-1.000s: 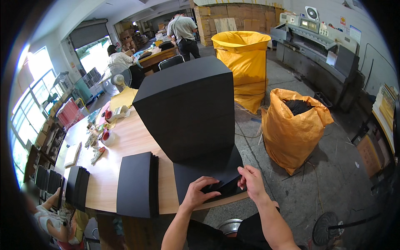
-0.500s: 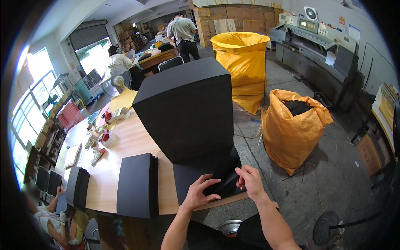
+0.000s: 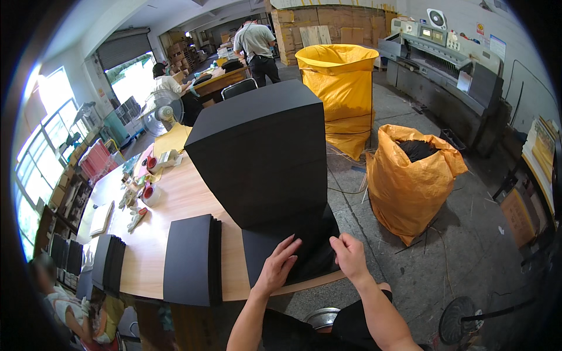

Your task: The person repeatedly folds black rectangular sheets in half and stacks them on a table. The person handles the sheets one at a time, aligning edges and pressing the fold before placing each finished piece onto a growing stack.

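Note:
A black sheet (image 3: 313,251) lies on the table's near right corner, in front of a tall stack of black boards or sheets (image 3: 263,169). My left hand (image 3: 278,266) rests on the sheet's near left part with its fingers stretched out. At the sheet's right edge, my right hand (image 3: 350,257) is closed, the curled fingers against that edge. Its fingertips are partly hidden. Left of the sheet, a lower pile of black boards (image 3: 190,260) lies on the wooden table (image 3: 234,284).
Another black pile (image 3: 107,263) lies farther left, near a seated person (image 3: 70,310). Tape rolls (image 3: 151,195) and small tools are on the table behind. To the right stand two orange-yellow sacks (image 3: 410,187), a cutting machine (image 3: 445,64) and a black floor fan (image 3: 459,319).
The raised dark fold between my hands now lies flat. My left hand has lifted slightly, its fingers straighter. My right hand stays at the right edge, slightly lower.

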Demonstrator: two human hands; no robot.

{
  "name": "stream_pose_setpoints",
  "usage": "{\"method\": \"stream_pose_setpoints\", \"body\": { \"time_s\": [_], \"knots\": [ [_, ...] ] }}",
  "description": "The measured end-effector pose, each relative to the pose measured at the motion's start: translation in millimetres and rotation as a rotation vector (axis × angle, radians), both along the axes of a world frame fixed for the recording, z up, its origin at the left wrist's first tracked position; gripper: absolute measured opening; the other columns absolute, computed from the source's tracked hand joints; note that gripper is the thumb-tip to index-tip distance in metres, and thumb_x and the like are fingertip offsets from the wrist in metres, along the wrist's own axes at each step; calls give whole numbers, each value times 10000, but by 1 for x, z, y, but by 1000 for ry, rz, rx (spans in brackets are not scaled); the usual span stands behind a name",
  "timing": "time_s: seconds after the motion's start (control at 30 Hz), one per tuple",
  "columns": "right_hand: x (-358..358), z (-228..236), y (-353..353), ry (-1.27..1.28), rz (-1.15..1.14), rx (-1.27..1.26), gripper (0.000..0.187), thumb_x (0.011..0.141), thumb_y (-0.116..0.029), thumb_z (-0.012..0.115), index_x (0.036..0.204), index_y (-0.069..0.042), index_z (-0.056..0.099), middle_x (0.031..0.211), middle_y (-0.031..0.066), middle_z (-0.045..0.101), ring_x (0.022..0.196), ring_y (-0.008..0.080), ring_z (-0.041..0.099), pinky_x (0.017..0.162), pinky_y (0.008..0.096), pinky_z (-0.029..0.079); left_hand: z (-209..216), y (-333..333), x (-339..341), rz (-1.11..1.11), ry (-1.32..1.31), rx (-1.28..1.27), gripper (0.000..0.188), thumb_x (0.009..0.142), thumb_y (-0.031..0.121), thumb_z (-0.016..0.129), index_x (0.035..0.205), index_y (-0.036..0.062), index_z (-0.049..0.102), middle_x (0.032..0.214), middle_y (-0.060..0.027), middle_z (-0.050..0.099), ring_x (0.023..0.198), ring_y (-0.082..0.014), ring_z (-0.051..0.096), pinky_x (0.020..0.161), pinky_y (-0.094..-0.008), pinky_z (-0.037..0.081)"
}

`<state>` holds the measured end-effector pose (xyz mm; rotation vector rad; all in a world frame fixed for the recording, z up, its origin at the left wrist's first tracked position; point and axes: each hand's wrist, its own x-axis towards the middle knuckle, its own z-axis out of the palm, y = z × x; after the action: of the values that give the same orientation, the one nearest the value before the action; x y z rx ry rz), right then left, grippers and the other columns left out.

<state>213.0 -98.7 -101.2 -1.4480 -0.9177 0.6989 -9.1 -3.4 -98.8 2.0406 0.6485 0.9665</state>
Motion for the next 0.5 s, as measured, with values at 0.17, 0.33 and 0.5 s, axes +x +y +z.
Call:
{"method": "stream_pose_setpoints", "body": {
  "time_s": [0.17,0.33,0.5],
  "knots": [
    [5,8,1,554,138,18,341,1091,-230,677,786,-106,590,665,4,611,581,126,642,533,269,468,0,2,-5,-119,149,99,486,872,193,930,1337,197,788,1469,-184,649,1288,-375,702,1068,-433,597],
    [6,2,0,585,151,49,338,1093,-232,678,792,-106,590,667,7,613,584,129,645,536,272,471,-1,4,-8,-91,166,85,560,789,257,992,1313,197,802,1419,-179,667,1269,-373,707,1040,-433,612],
    [6,0,-6,597,167,111,358,1104,-259,678,796,-98,591,673,4,618,591,126,645,542,277,486,-4,5,-8,-82,165,42,550,808,237,981,1326,194,801,1406,-174,672,1244,-373,712,1024,-426,614]
  ]
}}
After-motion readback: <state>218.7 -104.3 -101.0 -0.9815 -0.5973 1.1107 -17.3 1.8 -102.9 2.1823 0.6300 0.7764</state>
